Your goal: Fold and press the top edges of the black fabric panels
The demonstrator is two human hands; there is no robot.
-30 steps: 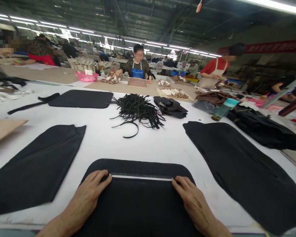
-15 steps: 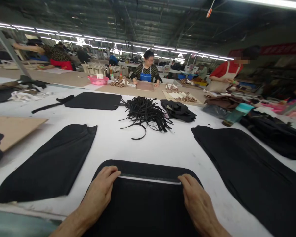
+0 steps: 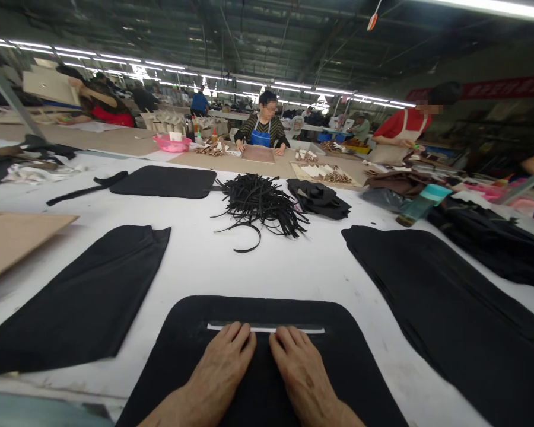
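A black fabric panel [image 3: 338,367] with rounded corners lies on the white table [image 3: 267,267] right in front of me. A narrow white slit [image 3: 267,328] runs across it near its far edge. My left hand [image 3: 220,370] and my right hand [image 3: 300,370] lie flat on the panel side by side, fingers stretched out, fingertips touching the slit's near edge. Neither hand holds anything.
Black fabric stacks lie at left [image 3: 84,302] and right [image 3: 445,302]. A pile of black strips [image 3: 260,204], another rounded panel [image 3: 164,181], folded black cloth [image 3: 320,198] and a teal-capped bottle [image 3: 422,204] sit farther back. Brown board [image 3: 13,234] at left. People work at tables behind.
Both hands have slid inward from the two ends of the slit to its middle and now lie side by side. The panel sits slightly nearer.
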